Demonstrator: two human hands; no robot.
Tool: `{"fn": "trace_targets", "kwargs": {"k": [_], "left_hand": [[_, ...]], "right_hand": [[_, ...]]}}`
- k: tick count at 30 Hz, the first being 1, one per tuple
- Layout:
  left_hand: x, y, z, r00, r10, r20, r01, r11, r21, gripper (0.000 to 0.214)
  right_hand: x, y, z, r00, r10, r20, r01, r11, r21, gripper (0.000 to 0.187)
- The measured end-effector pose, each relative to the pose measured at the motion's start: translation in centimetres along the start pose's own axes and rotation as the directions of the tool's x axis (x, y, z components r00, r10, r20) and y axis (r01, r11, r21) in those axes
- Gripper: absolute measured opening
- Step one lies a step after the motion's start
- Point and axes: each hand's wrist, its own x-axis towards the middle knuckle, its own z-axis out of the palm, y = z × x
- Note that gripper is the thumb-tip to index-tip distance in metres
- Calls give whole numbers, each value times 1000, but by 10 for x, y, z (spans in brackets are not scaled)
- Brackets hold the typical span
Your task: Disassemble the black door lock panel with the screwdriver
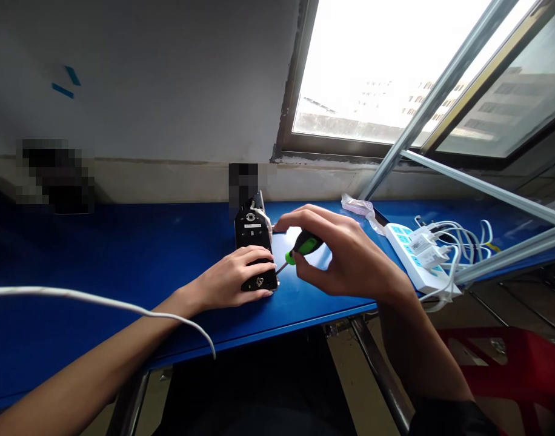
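Observation:
A black rectangular device with round fittings on its face lies on the blue table. My left hand rests over its near end, fingers curled around it and holding it down. My right hand grips a screwdriver with a green and black handle. Its thin shaft points left and down toward the near right edge of the device, close to my left fingertips.
A white power strip with several plugged-in chargers and white cables lies at the right. A crumpled plastic wrapper sits behind it. A white cable crosses the left foreground. A red stool stands below right; an open window frame leans in.

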Motion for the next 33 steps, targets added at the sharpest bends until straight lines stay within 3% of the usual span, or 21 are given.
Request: {"fn": "trace_targets", "kwargs": {"k": [2,7,12,17,22,28,31,33], "left_hand": [[0,0,0,1000,4,4,-4,1000,2,40],[0,1,-2,1000,-8,21,8,1000,7,42],[-1,2,-2,999,-21,33,21,1000,1,41],[-1,0,0,999,-23,39,22,1000,10,43],[-2,0,-1,999,-17,30,17,1000,-3,41],[-1,1,-2,999,-25,38,25,1000,-3,41],[0,2,-2,999,-24,31,24,1000,-11,42],[1,2,-2,1000,-20,24,20,1000,-16,39]], "right_hand": [[0,1,0,999,2,-32,-3,1000,-27,40],[-2,5,3,994,45,-103,-55,994,-96,16],[-2,3,2,998,28,-58,-30,999,-37,55],[-2,3,2,994,69,-79,-75,993,-86,33],[-3,1,-1,998,33,-48,-34,999,-20,64],[-4,1,2,991,65,-113,-66,998,-6,33],[-4,1,1,996,33,-80,-32,999,21,56],[-4,2,1,997,29,-72,-30,999,-10,59]]}}
